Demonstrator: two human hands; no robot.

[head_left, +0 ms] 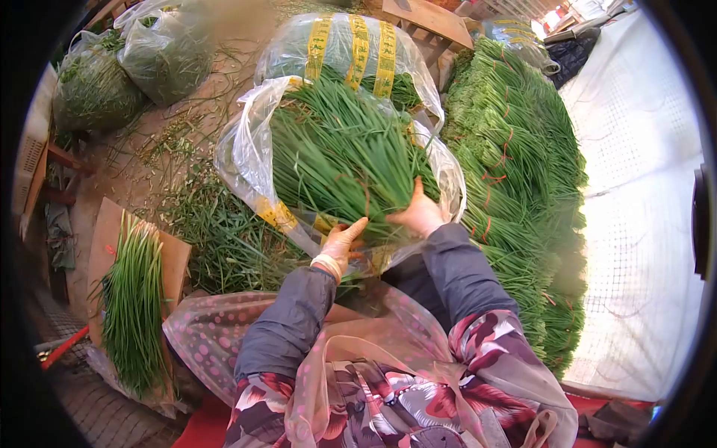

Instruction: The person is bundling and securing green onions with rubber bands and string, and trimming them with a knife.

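A bunch of long green chives [362, 198], tied with a thin reddish band, lies across the mouth of a clear plastic bag [250, 142]. My left hand [342, 248] is closed at the near left end of the bunch, a pale band around its wrist. On the right side my right hand [422, 213] wraps around the same bunch, its thumb and fingers partly hidden among the leaves. More chives fill the open bag beyond my hands. Yellow printed tape [276, 214] shows on the bag's near side.
Behind stands another wrapped bag [287, 48] with yellow tape. A long stack of banded chives [515, 187] runs along the right, beside a white sheet [635, 216]. At left, chives [136, 306] rest on a board [175, 261]; loose leaves [231, 231] litter the floor near filled bags [168, 60].
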